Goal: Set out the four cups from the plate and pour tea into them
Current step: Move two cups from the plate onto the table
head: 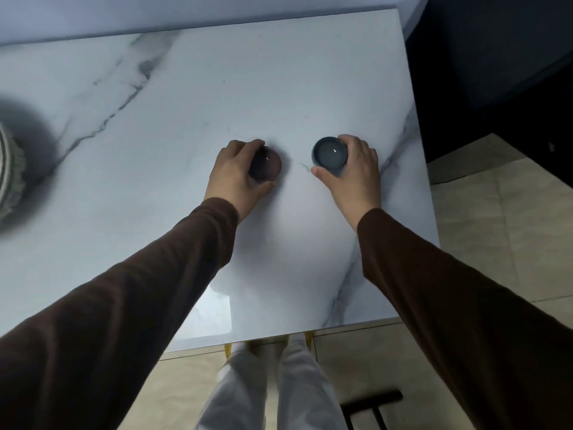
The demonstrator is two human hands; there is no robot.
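Two small cups stand upright on the white marble table (248, 88). My left hand (234, 172) grips a dark brown cup (266, 164) from its left side, fingers curled over the rim. My right hand (356, 169) holds a blue-grey cup (329, 152) from its right side, thumb on the near wall. The two cups sit side by side, a hand's width apart, right of the table's middle. Both look empty inside. No teapot and no other cups are in view.
A round ribbed, pale green object (11, 169), perhaps the plate's rim, is cut off by the left edge. The table's right edge (418, 150) runs close to my right hand. Beyond it are beige floor tiles and a dark cabinet (496, 72). A dark stool (372, 408) stands below.
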